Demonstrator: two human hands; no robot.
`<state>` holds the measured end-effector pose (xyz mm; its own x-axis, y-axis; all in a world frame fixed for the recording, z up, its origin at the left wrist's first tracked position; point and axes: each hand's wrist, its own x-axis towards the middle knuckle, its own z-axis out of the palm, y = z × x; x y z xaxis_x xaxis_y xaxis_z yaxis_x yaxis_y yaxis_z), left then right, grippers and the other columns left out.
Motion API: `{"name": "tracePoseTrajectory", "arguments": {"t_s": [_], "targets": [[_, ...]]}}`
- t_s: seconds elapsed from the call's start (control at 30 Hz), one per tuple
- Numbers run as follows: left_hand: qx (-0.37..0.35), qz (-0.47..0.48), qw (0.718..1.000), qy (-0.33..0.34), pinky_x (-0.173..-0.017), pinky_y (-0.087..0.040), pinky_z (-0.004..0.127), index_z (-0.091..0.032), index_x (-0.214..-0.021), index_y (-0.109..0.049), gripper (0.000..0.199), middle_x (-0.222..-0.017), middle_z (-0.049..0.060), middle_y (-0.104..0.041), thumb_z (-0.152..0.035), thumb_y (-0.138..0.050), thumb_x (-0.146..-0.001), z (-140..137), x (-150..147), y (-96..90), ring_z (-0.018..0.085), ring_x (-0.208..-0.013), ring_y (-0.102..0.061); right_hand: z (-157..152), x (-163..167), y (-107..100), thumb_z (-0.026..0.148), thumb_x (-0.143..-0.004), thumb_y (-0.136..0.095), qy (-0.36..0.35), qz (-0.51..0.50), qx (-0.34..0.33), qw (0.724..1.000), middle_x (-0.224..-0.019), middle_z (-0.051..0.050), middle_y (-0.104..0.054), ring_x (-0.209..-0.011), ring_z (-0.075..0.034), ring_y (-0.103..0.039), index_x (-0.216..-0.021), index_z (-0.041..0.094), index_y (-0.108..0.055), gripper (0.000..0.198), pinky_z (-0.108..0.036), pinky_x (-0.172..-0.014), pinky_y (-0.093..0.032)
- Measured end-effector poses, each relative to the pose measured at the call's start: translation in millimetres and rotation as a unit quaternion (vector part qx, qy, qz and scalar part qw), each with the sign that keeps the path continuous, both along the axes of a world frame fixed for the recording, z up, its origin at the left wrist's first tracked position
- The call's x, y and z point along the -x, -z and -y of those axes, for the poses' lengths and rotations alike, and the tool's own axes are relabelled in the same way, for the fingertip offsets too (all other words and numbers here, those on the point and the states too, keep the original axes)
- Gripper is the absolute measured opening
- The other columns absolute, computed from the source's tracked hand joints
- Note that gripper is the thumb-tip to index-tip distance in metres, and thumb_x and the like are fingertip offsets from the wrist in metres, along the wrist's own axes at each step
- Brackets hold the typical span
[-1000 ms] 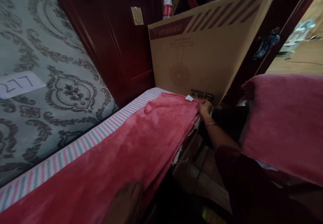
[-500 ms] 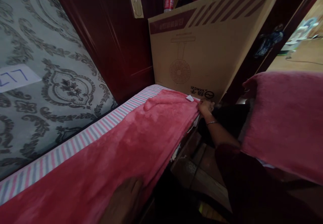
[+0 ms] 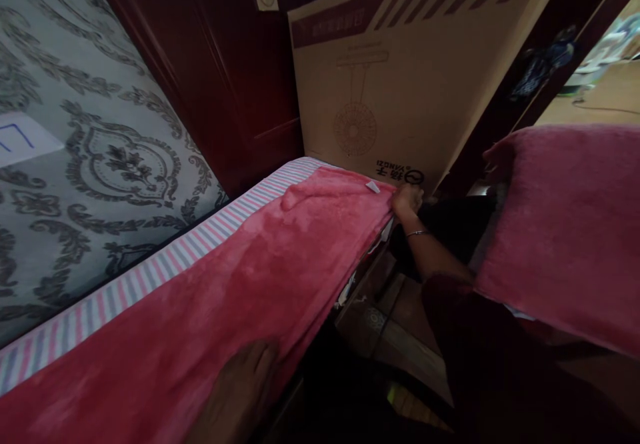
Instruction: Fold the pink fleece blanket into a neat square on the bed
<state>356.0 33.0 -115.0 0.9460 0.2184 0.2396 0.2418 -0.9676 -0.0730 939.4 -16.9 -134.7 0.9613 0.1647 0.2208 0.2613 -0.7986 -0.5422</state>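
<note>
A pink plush blanket (image 3: 280,257) lies folded in a long strip over a striped sheet, with a small white label near its far corner. My right hand (image 3: 407,201) is closed on that far corner, beside the label; a thin bracelet circles the wrist. Low in the view, my left hand (image 3: 240,384) rests at the blanket's near edge, its fingers bent over the fold. Part of that hand is dim and its far fingers are hidden.
A tall cardboard box (image 3: 370,91) stands at the far end against a dark red wooden panel (image 3: 215,64). Patterned wallpaper (image 3: 135,157) runs along the left. Another pink plush cover (image 3: 565,237) is at right. The striped sheet (image 3: 165,264) shows along the wall.
The view has tilted slightly down, so the bottle above the box shows less. Both hands keep their places on the blanket, which looks nearly unchanged.
</note>
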Motion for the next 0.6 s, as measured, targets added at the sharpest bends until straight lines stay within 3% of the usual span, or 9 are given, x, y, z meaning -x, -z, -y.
{"name": "tracePoseTrajectory", "arguments": {"t_s": [0.1,0.2,0.43,0.6], "targets": [[-0.017,0.014,1.000,0.002,-0.086,-0.059,0.033,-0.028,-0.131,-0.062,0.057,-0.120,0.004,-0.075,-0.004,-0.042,-0.083,2,-3,3.2,0.023,-0.100,-0.073,0,0,-1,0.022,-0.097,-0.046,0.043,-0.008,-0.016,0.999,-0.129,-0.026,-0.057,-0.124,-0.036,-0.052,-0.127,0.006,-0.062,0.038,-0.047,-0.098,-0.048],[0.014,-0.012,1.000,-0.024,-0.081,-0.060,0.033,-0.026,-0.122,-0.065,0.052,-0.109,0.005,-0.076,-0.003,-0.042,-0.081,7,-12,1.7,0.022,-0.091,-0.073,0,5,1,0.021,-0.095,-0.050,0.052,-0.021,-0.023,0.998,-0.124,-0.025,-0.060,-0.122,-0.036,-0.054,-0.123,0.008,-0.064,0.034,-0.047,-0.096,-0.049],[0.008,0.012,1.000,0.003,-0.082,-0.059,0.037,-0.021,-0.125,-0.064,0.034,-0.108,0.009,-0.074,-0.018,-0.043,-0.099,19,-17,-17.4,0.024,-0.093,-0.072,5,9,3,0.019,-0.096,-0.050,0.036,-0.027,0.005,0.999,-0.125,-0.031,-0.058,-0.122,-0.036,-0.053,-0.124,0.001,-0.065,0.036,-0.046,-0.095,-0.045],[-0.011,0.033,0.999,-0.018,-0.085,-0.058,0.041,-0.014,-0.128,-0.062,0.033,-0.112,0.013,-0.070,-0.028,-0.049,-0.101,34,3,-22.8,0.027,-0.100,-0.067,9,-1,10,0.015,-0.092,-0.055,0.007,0.002,0.043,0.999,-0.099,-0.034,-0.064,-0.102,-0.034,-0.060,-0.105,-0.011,-0.069,0.033,-0.045,-0.083,-0.044]]}}
